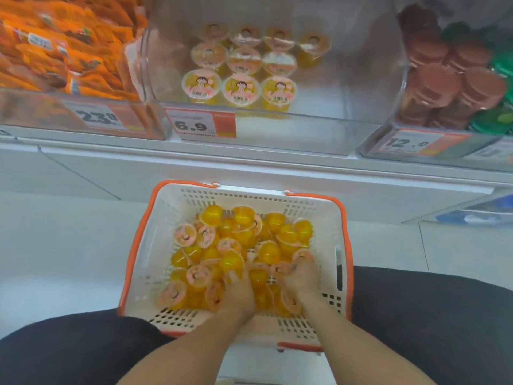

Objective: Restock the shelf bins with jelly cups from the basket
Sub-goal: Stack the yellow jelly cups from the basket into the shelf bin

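The jelly cups (238, 254), yellow with pink printed lids, lie in a loose heap in the white basket (155, 245) with the orange rim, which sits on the pale floor between the person's knees, just below the shelf. Both hands are down in the heap near the basket's near side. The left hand (238, 290) is buried among the cups with its fingers curled down into them; it seems to be gathering cups, but whether it has a firm hold of any one cannot be told through the blur. The right hand (301, 276) has its fingertips around a lidded cup at the right of the heap and looks to be pinching it, perhaps with a second cup beside it. So the step in hand is the pick-up: taking cups from the basket, not yet carrying them. Above, the clear middle bin (333, 79), marked by the price tag (204, 124) reading 6.9, already holds three rows of the same cups standing lid-up at its left and centre, with bare space along its right side and front. The next move would call for lifting the gathered cups clear of the heap without spilling others, raising them over the bin's front lip, and setting them upright, lids up, into that free space in line with the rows. The left-hand bin holds orange packets (69, 45); the right-hand one holds brown-lidded cups (449, 79).
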A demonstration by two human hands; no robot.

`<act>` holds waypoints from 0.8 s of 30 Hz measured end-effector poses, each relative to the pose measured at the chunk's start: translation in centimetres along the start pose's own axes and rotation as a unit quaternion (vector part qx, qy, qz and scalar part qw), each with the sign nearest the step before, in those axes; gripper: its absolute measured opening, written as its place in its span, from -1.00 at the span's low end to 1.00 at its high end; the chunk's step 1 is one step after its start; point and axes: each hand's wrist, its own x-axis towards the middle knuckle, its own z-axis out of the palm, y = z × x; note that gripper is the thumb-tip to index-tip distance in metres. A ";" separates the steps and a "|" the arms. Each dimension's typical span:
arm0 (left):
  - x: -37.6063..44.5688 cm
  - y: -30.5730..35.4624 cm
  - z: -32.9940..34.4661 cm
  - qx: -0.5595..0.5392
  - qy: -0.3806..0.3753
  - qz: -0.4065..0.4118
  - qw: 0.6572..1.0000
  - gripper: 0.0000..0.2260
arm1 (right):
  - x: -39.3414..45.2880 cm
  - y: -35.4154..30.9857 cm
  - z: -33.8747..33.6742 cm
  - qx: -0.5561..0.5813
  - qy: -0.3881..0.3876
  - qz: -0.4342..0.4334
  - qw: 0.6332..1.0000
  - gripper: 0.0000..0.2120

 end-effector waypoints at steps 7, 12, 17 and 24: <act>1.5 -0.9 -1.7 -0.015 0.206 -0.045 0.977 -0.51 | -1.1 2.5 0.3 -0.102 -0.133 0.062 0.984 -0.48; 3.3 -2.2 -2.2 -0.073 0.169 -0.018 0.983 -0.50 | -1.6 3.4 1.5 -0.011 -0.197 0.113 0.974 -0.35; 3.1 -2.4 -2.0 -0.096 0.177 -0.005 0.980 -0.51 | -1.3 3.4 2.2 0.023 -0.158 0.085 0.984 -0.29; 3.9 -2.5 -2.1 -0.103 0.204 0.017 0.973 -0.51 | -1.2 1.4 0.4 0.057 -0.198 0.106 0.973 -0.38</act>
